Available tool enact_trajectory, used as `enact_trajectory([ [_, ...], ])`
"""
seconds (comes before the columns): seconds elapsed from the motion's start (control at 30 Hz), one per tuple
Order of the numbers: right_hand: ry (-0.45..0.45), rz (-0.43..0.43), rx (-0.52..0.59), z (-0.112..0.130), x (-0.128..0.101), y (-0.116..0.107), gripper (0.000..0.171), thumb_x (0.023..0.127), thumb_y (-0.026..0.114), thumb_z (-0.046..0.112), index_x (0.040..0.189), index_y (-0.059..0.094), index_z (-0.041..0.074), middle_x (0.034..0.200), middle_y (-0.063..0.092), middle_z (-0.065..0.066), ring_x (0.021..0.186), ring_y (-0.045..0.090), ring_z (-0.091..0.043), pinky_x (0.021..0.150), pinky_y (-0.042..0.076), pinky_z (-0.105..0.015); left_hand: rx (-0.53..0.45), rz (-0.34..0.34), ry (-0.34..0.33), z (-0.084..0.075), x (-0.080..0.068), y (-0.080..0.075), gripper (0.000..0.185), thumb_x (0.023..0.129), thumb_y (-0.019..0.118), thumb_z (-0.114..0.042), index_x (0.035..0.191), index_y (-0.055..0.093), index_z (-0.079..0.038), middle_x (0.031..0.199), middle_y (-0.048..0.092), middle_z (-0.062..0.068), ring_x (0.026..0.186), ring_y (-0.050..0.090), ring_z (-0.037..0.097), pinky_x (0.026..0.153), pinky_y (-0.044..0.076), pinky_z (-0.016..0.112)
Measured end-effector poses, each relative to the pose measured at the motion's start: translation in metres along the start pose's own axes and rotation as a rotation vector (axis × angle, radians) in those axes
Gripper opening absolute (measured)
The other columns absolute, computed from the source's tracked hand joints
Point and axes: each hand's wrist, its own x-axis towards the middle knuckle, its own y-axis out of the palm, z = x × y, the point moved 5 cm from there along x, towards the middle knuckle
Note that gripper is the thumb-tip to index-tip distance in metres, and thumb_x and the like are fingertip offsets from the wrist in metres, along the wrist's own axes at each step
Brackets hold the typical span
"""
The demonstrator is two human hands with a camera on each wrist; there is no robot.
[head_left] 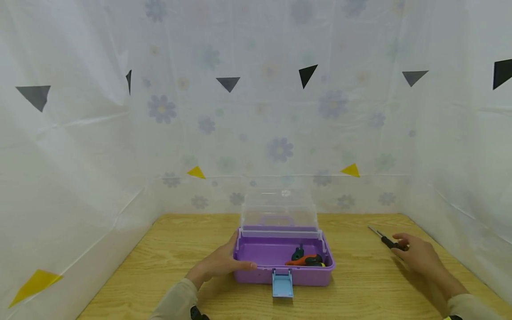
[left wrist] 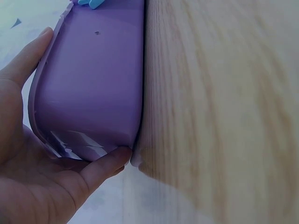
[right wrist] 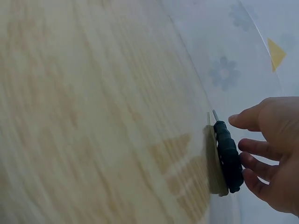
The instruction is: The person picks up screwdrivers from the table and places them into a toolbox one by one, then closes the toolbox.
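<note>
White plastic sheeting w/ faded flowers hangs round three sides. Wood-grain surface below it. Purple toolbox sits abt mid-surface, clear lid up & back.

Left grip has hold of the box's L end: thumb at the front rim, fingers round the end, one fingertip down by the base corner. Right grip is well R of the box, part-open w/ fingers bent; right wrist view shows a gap btwn thumb & handle, so no firm hold. Fingertips are v. close to the screwdriver; can't tell if they touch. Its dark handle is nearest the grip, shaft pointing back & left.

In the box, R end: orange-and-black tool and a dark green tool, bunched together. Smallest: pale blue latch, hanging loose in front.

Risks, imo: fingertips closing off-centre cd roll or skid the handle away. Leaning hard on the L end might drag or tip the box; a jolt cd drop the lid. Latch sticks out, so a sleeve might snag.
</note>
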Motion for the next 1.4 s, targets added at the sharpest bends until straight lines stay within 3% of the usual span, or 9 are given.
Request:
enact_trajectory([
  [0.3,0.014,0.116,-0.088,0.007,0.003,0.006,0.051,0.093,0.074,0.018,0.129,0.059,-0.015,0.109,0.067,-0.031,0.095,0.065,-0.049,0.071,0.055,-0.059,-0.022,0.003,0.023,-0.001,0.000,0.001,0.129,0.083,0.085,-0.046,0.167,-0.007,-0.013,0.160,0.036,0.027,0.142,0.040,0.045,0.115,0.026,0.067],
  [0.47,-0.035,0.124,-0.177,0.009,0.006,0.011,0.039,0.090,0.075,0.013,0.119,0.066,-0.011,0.108,0.068,-0.028,0.098,0.064,-0.051,0.077,0.053,-0.064,-0.031,0.011,0.024,-0.002,0.000,0.001,0.127,0.084,0.085,-0.044,0.167,-0.007,-0.015,0.160,0.036,0.026,0.142,0.040,0.044,0.115,0.026,0.068],
  [0.63,-0.035,0.135,-0.207,0.009,0.007,0.012,0.038,0.088,0.078,0.012,0.118,0.067,-0.008,0.107,0.069,-0.028,0.095,0.065,-0.051,0.072,0.054,-0.063,-0.030,0.014,0.030,-0.003,0.000,0.001,0.126,0.084,0.085,-0.044,0.167,-0.006,-0.015,0.159,0.037,0.026,0.140,0.042,0.044,0.114,0.027,0.068],
  [1.0,0.038,0.160,-0.184,0.007,0.006,0.007,0.040,0.089,0.076,0.012,0.123,0.068,-0.006,0.111,0.067,-0.033,0.092,0.066,-0.051,0.062,0.055,-0.058,-0.022,0.017,0.032,-0.004,-0.002,0.002,0.126,0.084,0.084,-0.045,0.167,-0.005,-0.015,0.159,0.037,0.026,0.139,0.044,0.043,0.114,0.029,0.067],
  [1.2,0.115,0.125,-0.123,0.006,0.005,0.002,0.035,0.088,0.068,0.007,0.120,0.069,-0.006,0.106,0.068,-0.032,0.077,0.065,-0.035,0.053,0.050,-0.045,-0.019,0.016,0.021,-0.002,-0.001,0.002,0.125,0.085,0.083,-0.045,0.167,-0.007,-0.015,0.160,0.035,0.026,0.141,0.042,0.043,0.114,0.028,0.067],
  [1.4,0.131,0.075,-0.092,0.004,0.004,0.000,0.033,0.087,0.073,0.010,0.116,0.070,-0.006,0.107,0.068,-0.032,0.090,0.065,-0.051,0.059,0.054,-0.052,-0.025,0.016,0.026,-0.002,-0.001,0.002,0.125,0.085,0.083,-0.044,0.167,-0.006,-0.015,0.160,0.036,0.026,0.141,0.042,0.043,0.114,0.028,0.067],
])
